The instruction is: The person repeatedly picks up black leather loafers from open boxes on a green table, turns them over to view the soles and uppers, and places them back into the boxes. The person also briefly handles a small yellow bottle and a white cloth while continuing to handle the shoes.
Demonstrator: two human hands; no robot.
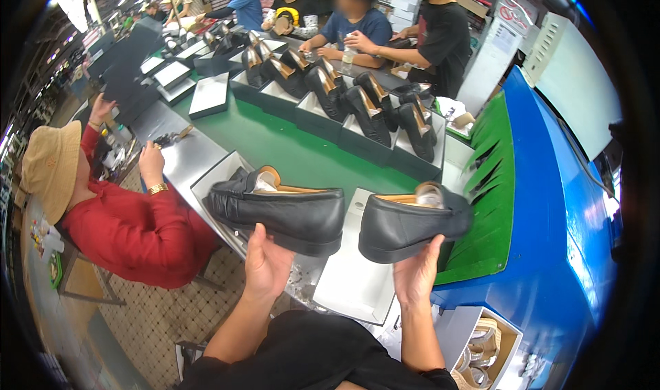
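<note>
Left hand (268, 263) holds one loafer (282, 217); right hand (416, 272) another loafer (395, 228); shoe-filled boxes (364, 145) stand beyond.

Green worktop (275, 139) — on it, open boxes (357, 145) of black shoes (364, 118), a shallow white-lined tray (210, 94)

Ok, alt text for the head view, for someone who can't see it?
The wearer's left hand holds up one black shoe, and the right hand a second black shoe. Beyond them, more black shoes sit in open boxes along a green surface, with a person in red at left and a blue machine at right.
</note>
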